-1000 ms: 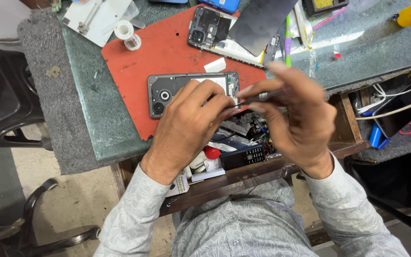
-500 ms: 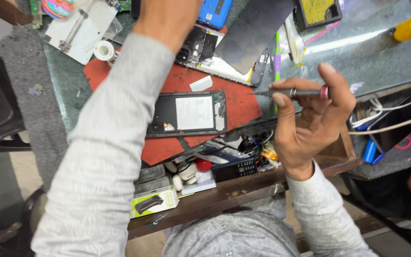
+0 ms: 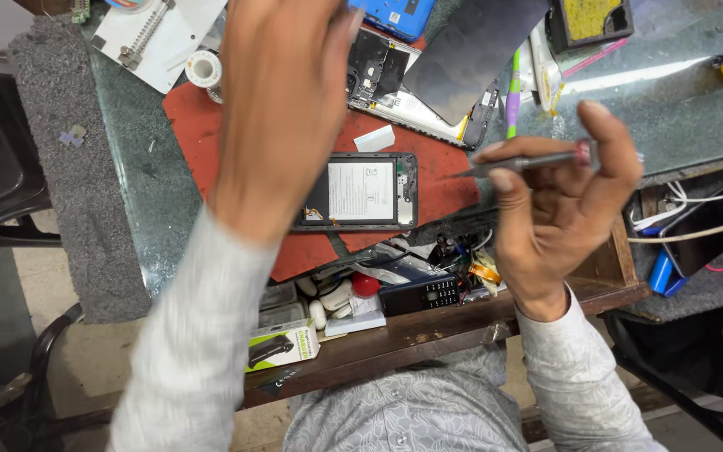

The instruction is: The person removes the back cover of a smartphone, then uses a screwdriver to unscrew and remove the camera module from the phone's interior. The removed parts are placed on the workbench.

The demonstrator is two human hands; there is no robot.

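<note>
The left hand (image 3: 282, 100), raised, blocks the way to the far worktop (image 3: 140, 209). Bare red mat (image 3: 445, 188) lies open right of the opened phone (image 3: 361, 191). The tweezers (image 3: 520, 163) cross there. A second phone (image 3: 395, 84) and dark panel (image 3: 470, 50) crowd the far side.
</note>
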